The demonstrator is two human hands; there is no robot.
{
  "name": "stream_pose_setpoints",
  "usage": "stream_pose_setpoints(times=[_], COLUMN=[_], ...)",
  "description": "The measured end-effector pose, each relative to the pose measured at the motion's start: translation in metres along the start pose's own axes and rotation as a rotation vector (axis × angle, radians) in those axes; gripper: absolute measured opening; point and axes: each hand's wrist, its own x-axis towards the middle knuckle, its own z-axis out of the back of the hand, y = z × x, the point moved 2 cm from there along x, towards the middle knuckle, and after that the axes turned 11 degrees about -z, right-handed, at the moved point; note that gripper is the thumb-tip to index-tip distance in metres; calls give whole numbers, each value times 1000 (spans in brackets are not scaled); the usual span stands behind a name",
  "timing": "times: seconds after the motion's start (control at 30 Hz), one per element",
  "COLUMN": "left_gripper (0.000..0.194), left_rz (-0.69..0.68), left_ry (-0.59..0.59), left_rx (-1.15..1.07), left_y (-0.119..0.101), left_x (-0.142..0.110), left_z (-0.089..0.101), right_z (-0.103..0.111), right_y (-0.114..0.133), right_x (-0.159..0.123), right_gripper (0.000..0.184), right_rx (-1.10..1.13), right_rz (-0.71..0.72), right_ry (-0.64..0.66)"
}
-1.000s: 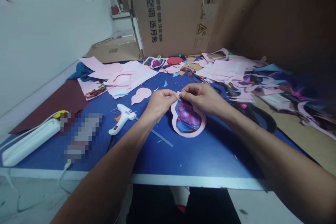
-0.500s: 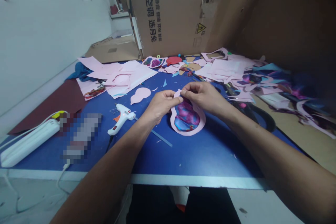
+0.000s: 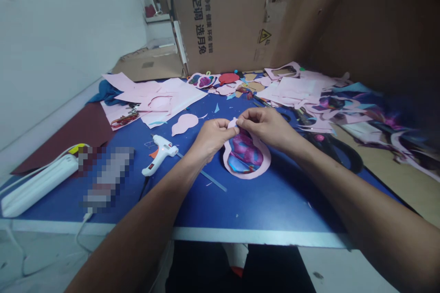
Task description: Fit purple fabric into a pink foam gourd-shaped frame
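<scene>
A gourd-shaped pink cutout (image 3: 248, 154) with a shiny purple and blue patterned middle hangs between my hands, just over the blue table. My left hand (image 3: 216, 136) pinches its narrow top from the left, thumb in front. From the right, my right hand (image 3: 263, 126) pinches the same top with thumb and forefinger. A plain pink gourd-shaped piece (image 3: 185, 124) lies flat beyond my left hand. To the left of that hand rests a white hot glue gun (image 3: 160, 154), with a clear glue stick (image 3: 215, 180) running out of its rear behind my wrist.
Pink sheets (image 3: 172, 96) lie at the back left. Cut scraps (image 3: 302, 91) are heaped at the back right, near black-handled scissors (image 3: 338, 151). A white power strip (image 3: 41, 187) sits at the left edge. Behind stands a large cardboard box (image 3: 233, 18).
Both hands keep their pinch on the top of the gourd-shaped cutout. The whole view has shifted very slightly; nothing else has visibly moved.
</scene>
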Motion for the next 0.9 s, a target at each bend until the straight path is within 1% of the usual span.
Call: stream_pose_setpoints(times=[0.23,0.4,0.7,0.9], left_gripper=[33,36,38,39], left_rz=[10,-6,-3,-32], left_ry=[-19,-39,-3,-60], left_rx=[-4,15,-7,30], left_y=[0,1,3,2], left_x=[0,1,1,1], left_z=[1,2,2,3], right_z=[0,0,0,1], right_y=[1,2,1,1], right_x=[0,-1,0,-1], right_gripper=[30,28,26,28], right_rx=[4,1,43,74], right_rz=[3,12,-10,-2], right_ry=[3,-1,5,22])
